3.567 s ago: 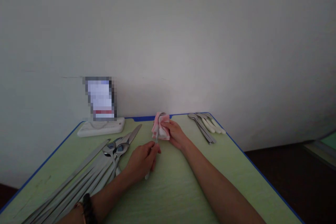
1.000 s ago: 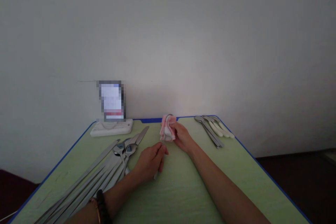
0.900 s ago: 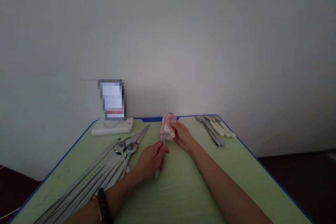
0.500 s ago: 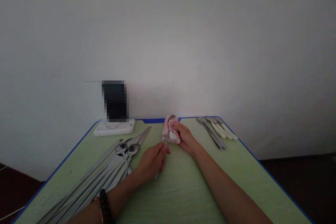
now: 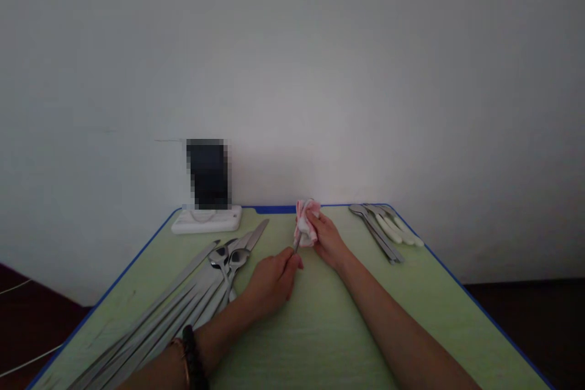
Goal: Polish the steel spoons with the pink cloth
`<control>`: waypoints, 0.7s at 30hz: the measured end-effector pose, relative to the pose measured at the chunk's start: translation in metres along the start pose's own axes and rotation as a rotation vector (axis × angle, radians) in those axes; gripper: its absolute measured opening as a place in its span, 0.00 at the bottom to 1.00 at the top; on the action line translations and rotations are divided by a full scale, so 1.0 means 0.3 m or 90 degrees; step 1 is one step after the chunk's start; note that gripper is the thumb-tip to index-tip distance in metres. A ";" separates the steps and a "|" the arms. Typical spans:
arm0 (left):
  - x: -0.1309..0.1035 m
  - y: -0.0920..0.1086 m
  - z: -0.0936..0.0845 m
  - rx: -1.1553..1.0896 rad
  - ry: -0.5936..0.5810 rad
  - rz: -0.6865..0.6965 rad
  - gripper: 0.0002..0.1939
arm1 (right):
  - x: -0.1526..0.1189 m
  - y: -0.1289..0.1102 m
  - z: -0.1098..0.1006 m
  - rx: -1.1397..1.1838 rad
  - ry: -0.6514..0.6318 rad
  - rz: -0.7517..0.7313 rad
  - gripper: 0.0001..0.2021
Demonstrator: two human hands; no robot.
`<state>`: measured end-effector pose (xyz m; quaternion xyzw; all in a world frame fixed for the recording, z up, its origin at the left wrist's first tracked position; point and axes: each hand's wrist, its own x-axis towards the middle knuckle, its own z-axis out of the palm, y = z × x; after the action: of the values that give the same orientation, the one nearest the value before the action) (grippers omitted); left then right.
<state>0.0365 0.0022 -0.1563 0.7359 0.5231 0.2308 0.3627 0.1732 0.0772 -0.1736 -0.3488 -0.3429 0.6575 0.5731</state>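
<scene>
Near the far middle of the green table, my left hand [image 5: 274, 279] is closed on the handle of a metal spoon [image 5: 297, 248]. The spoon's upper end is wrapped in a pink and white cloth [image 5: 305, 228], so its bowl is hidden. My right hand [image 5: 325, 236] pinches the cloth round it from the right side. Left of my left hand lies a pile of metal cutlery, with two spoons [image 5: 238, 258] on top and a knife [image 5: 258, 233] poking out at its far end.
At the table's back left, a dark pixelated device [image 5: 209, 177] stands on a white base [image 5: 208, 220]. Metal spoons [image 5: 377, 234] and white-handled cutlery [image 5: 390, 228] lie at the back right. A pale wall [image 5: 292, 73] rises behind the blue-edged table [image 5: 338, 323].
The cloth has closed over the spoon's bowl, which showed before. The whole view has shifted a little, so the table and hands appear farther right.
</scene>
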 end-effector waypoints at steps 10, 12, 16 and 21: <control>0.077 -0.026 -0.405 0.066 0.521 0.047 0.14 | 0.000 -0.018 0.009 0.018 -0.009 0.012 0.13; 0.105 -0.085 -0.514 0.018 0.694 0.030 0.16 | 0.000 -0.018 0.010 0.016 -0.014 0.012 0.12; 0.155 -0.207 -0.617 -0.149 0.793 -0.036 0.22 | -0.002 -0.018 0.014 0.017 -0.011 0.015 0.11; 0.198 -0.260 -0.617 -0.224 0.736 -0.035 0.23 | -0.010 -0.024 0.024 0.009 -0.010 0.020 0.12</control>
<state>-0.1229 0.1267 -0.1025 0.4062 0.6081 0.6671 0.1419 0.1711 0.0748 -0.1636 -0.3447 -0.3373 0.6717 0.5623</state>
